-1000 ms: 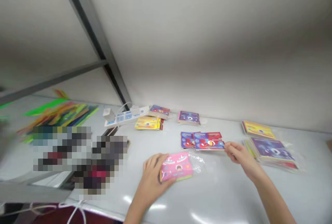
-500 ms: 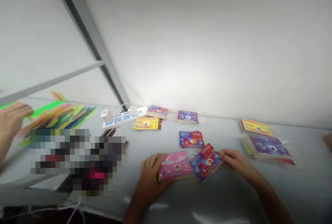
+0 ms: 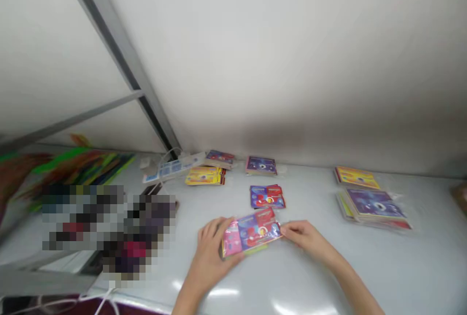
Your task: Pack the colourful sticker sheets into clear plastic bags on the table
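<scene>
Head view | left hand point(image 3: 210, 251) gripping pink rectangular pack point(image 3: 231, 244) in clear plastic at glossy pale table point(image 3: 408, 271) | right hand point(image 3: 304, 238) pinching right end of red-and-blue printed rectangular card point(image 3: 258, 230), which overlaps the pack | red-and-blue card stack point(image 3: 267, 196) lying just beyond | purple-topped card stack point(image 3: 375, 205) farther right

A white power strip point(image 3: 175, 167) lies beside a grey post point(image 3: 117, 40), with colourful pieces point(image 3: 105, 166) farther left.

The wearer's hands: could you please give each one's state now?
Left hand: closed on the pink packet.
Right hand: closed on the red-and-blue card.
</scene>
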### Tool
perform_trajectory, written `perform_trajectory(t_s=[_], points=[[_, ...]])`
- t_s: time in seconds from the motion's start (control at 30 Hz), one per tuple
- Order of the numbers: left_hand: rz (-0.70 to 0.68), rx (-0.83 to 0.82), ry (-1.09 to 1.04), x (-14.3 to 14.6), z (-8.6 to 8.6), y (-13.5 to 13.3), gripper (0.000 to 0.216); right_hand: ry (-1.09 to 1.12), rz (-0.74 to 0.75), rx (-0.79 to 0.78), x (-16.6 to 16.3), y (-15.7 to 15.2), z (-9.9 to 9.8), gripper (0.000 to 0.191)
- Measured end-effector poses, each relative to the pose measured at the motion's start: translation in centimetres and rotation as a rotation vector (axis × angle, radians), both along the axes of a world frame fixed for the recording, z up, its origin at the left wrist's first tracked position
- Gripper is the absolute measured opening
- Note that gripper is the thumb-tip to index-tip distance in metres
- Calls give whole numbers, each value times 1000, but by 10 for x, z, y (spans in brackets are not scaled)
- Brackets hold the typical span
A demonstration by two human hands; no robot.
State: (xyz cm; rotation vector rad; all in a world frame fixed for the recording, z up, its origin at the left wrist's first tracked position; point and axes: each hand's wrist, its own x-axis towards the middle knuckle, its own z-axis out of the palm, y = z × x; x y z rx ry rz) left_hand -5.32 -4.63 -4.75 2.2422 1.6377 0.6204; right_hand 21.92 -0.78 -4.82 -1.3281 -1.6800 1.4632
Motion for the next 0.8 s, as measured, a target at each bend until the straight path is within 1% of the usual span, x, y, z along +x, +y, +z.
perform_trajectory(t_s=[0.07,0.17,0.23,0.33,0.43,0.53,0.67,0.8], points=[[8,-1,2,0,0,0,68,-48,62,113,-12,-3,2,33],[17,4,-4,0,0,-1,68,-149,48,220,-20,0,7,32],[15,6,-8,0,-1,-1,67,-193,-30,245,-19,7,7,32],[18,-1,-13,-1,-1,-1,66,-230,-222,275,-10,19,2,31],[24,-8,-18,-1,-1,-1,66,-330,-363,260,-1,29,-5,30],[25,8,-18,-1,-2,0,65,-412,-418,227,2,36,-10,27],[22,17,-5,-1,-2,1,65,-355,-393,208,2,42,-14,24],[22,15,-3,-2,-1,0,66,-293,-362,178,6,48,-16,26]])
